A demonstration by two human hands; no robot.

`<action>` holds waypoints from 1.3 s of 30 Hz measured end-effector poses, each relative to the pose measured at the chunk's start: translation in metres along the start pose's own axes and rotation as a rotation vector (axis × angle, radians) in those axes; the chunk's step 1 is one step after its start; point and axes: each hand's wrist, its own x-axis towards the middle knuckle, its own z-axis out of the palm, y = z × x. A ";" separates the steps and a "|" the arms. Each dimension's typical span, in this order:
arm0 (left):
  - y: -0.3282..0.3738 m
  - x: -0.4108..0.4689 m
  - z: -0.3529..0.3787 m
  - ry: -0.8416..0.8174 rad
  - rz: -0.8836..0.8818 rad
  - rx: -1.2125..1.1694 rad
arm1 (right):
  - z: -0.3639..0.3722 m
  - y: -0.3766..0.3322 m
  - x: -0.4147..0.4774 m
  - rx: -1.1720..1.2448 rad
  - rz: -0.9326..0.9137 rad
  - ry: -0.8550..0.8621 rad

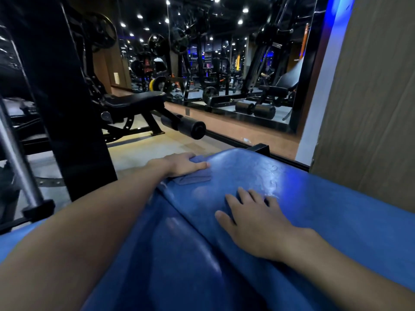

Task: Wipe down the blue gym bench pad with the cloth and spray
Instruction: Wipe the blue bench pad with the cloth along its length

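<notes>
Left hand [183, 163] presses a folded blue-grey cloth [194, 177] onto the glossy blue padded vinyl bench [336, 205]; right hand [253, 221] rests flat, empty. Droplets [272, 176] remain; wiping seems unfinished.

We find no text, label, brand, number or sign that can be read anywhere in this view.
</notes>
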 end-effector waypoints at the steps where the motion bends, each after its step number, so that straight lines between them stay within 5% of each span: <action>1: -0.004 -0.008 -0.001 0.010 -0.013 0.010 | -0.001 -0.005 -0.008 -0.003 -0.016 -0.007; 11: -0.016 -0.095 0.009 0.157 0.028 0.089 | -0.028 -0.035 -0.066 0.068 0.031 0.008; 19: 0.040 -0.191 0.037 0.029 0.200 0.230 | -0.044 -0.026 -0.085 0.241 0.106 0.112; 22: 0.051 -0.219 0.037 -0.024 0.225 0.035 | -0.041 -0.020 -0.083 0.360 0.051 0.160; 27: 0.021 -0.258 0.001 0.038 0.189 0.066 | -0.028 -0.049 -0.067 0.609 -0.058 0.227; 30: -0.011 -0.278 -0.005 -0.124 0.034 0.246 | -0.016 -0.070 -0.062 0.444 -0.091 0.134; 32: -0.022 -0.284 -0.001 -0.184 0.080 0.347 | -0.011 -0.073 -0.065 0.421 -0.048 0.234; 39: -0.024 -0.286 0.003 -0.126 0.117 0.241 | -0.015 -0.058 -0.069 0.638 0.041 0.361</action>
